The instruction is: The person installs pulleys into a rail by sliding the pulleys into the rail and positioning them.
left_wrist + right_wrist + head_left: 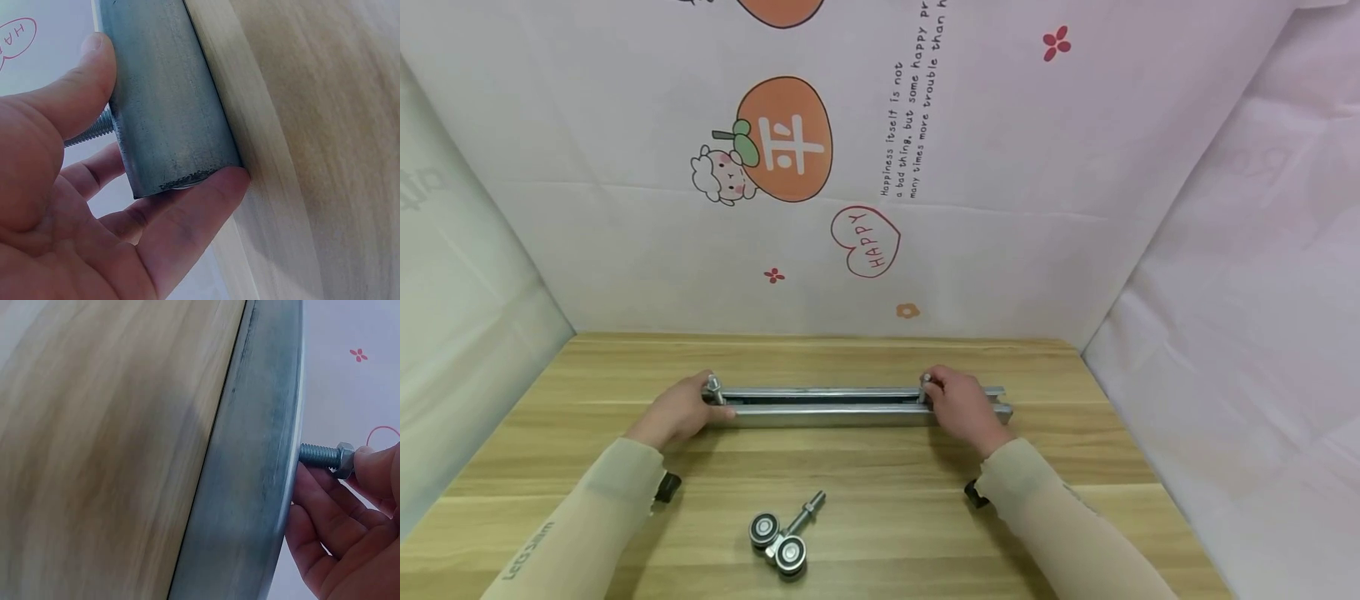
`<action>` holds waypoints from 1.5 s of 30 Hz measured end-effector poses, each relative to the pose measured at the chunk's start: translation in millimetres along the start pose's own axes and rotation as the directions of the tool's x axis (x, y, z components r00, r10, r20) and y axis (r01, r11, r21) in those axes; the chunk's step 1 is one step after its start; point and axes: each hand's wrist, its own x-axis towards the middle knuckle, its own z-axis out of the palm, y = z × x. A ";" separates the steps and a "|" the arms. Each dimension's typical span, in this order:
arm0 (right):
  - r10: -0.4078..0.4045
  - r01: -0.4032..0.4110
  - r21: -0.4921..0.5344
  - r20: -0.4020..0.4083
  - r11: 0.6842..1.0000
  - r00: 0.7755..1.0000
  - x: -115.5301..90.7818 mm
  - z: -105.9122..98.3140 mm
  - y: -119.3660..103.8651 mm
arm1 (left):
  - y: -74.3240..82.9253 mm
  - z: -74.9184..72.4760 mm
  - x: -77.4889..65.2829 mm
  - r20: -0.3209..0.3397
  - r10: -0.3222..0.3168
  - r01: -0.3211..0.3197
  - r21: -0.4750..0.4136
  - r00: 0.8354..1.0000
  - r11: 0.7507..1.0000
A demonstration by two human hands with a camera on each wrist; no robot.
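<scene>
A steel C-shaped rail (835,416) lies across the table, its slot facing up. My left hand (679,410) grips the rail's left end; in the left wrist view the thumb (100,59) lies along the upper edge and the fingers wrap the end. A threaded bolt (715,388) stands up from the slot beside that hand. Toward the rail's right end, my right hand (964,407) pinches a second upright bolt (320,455) near its hex nut (344,460). Whatever the bolts join inside the channel is hidden by the rail wall.
A loose roller trolley (777,543) with black-and-silver wheels and a threaded stem lies on the wooden table (880,517), nearer to me than the rail. Behind the table rises a white printed cloth (1000,250), with more white cloth (1240,350) at both sides.
</scene>
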 end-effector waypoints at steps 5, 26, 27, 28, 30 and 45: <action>-0.003 0.003 0.016 0.009 1.000 1.000 2.3 4.7 -6.4 | -0.3 -0.4 0.1 -0.003 0.010 -0.010 0.006 1.000 1.000; -0.060 0.058 0.036 0.061 0.998 0.996 13.4 32.5 -45.7 | -2.4 0.7 2.5 0.003 -0.005 0.005 -0.009 1.000 1.000; -0.072 0.070 0.037 0.063 0.997 0.995 14.0 33.6 -47.9 | -2.6 0.8 2.7 0.004 -0.008 0.008 -0.012 1.000 1.000; -0.083 0.081 0.036 0.062 0.996 0.995 14.3 34.5 -50.2 | -2.7 0.8 2.9 0.004 -0.009 0.009 -0.012 1.000 1.000; -0.101 0.099 0.036 0.064 0.994 0.993 15.5 37.0 -54.0 | -3.2 1.0 3.4 0.003 -0.011 0.011 -0.011 1.000 1.000; -0.095 0.093 0.022 0.078 0.995 0.992 18.8 47.5 -72.4 | -2.5 0.6 1.3 0.000 -0.005 0.005 -0.011 1.000 1.000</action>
